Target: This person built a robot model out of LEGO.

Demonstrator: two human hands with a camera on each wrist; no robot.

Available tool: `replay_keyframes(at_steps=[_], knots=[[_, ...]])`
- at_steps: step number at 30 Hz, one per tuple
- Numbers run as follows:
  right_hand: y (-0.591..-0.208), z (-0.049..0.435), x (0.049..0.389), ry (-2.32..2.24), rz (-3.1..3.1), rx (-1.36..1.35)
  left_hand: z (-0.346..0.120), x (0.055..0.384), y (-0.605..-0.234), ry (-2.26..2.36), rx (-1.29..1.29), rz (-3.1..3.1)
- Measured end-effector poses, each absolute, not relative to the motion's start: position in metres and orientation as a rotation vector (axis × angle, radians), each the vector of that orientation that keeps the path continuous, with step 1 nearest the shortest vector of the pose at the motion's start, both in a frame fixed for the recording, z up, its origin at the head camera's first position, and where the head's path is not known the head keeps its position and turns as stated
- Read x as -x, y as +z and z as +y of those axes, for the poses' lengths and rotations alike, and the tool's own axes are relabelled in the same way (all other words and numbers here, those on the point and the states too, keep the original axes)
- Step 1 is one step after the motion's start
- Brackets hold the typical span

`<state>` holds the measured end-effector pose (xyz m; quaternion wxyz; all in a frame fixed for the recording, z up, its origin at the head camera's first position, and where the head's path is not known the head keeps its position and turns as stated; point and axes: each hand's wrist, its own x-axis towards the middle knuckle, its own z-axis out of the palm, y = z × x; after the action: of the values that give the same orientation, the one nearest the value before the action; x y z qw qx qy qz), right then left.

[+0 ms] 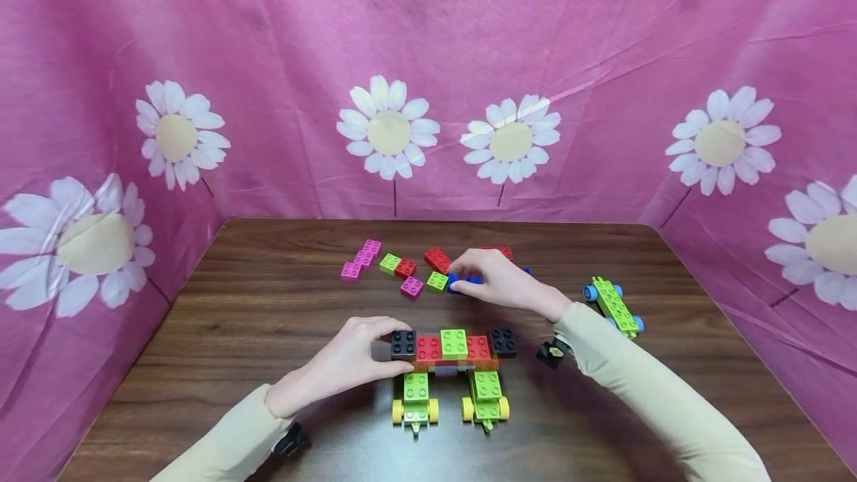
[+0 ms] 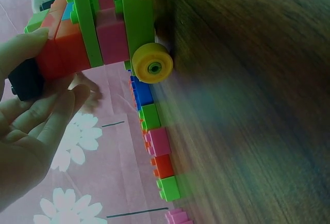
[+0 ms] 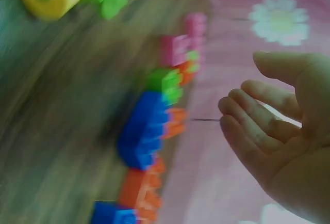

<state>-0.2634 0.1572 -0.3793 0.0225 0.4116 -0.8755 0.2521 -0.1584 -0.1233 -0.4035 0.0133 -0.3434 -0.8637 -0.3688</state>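
Left hand (image 1: 341, 355): thumb on the near side, fingers on the far side, pinching the left end of a toy-brick build at its black brick (image 1: 403, 345).
Pink bricks (image 1: 364, 257): a stepped row on the table (image 1: 268, 303), beyond the left hand.
Lime brick and red brick: side by side, beyond and right of the left hand.
Toy-brick build (image 1: 454, 344): reaching rightward from the left hand; black at both ends, red and lime between, with lime bases on yellow wheels (image 1: 398, 411).
Single pink brick (image 1: 411, 287): between the hands, beyond the build.
Second lime brick (image 1: 438, 282): just left of the right hand, near another red brick.
Blue brick (image 3: 144, 131): below the right hand's fingers.
Right hand (image 1: 498, 277): thumb and fingers parted, nothing between them, above the blue brick.
Lime wheeled base (image 1: 612, 306): right of the right hand, on blue wheels.
Daisy-printed pink cloth (image 1: 442, 13): beyond both hands.
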Motion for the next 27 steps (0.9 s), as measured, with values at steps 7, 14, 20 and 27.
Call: replay_keyframes(at_steps=[7, 14, 20, 27], knots=[[-0.408, 0.146, 0.289, 0.629, -2.877, -1.255, -0.121, 0.158, -0.406, -1.143, 1.095, -2.676], [-0.415, 0.137, 0.295, 0.367, -2.901, -1.278, -0.121, 0.158, -0.405, -1.148, 1.090, -2.679], [-0.413, 0.134, 0.293, 0.306, -2.887, -1.357, -0.122, 0.159, -0.406, -1.146, 1.094, -2.660], [-0.406, 0.131, 0.286, 0.411, -2.949, -1.404, -0.124, 0.160, -0.407, -1.118, 1.099, -2.645]])
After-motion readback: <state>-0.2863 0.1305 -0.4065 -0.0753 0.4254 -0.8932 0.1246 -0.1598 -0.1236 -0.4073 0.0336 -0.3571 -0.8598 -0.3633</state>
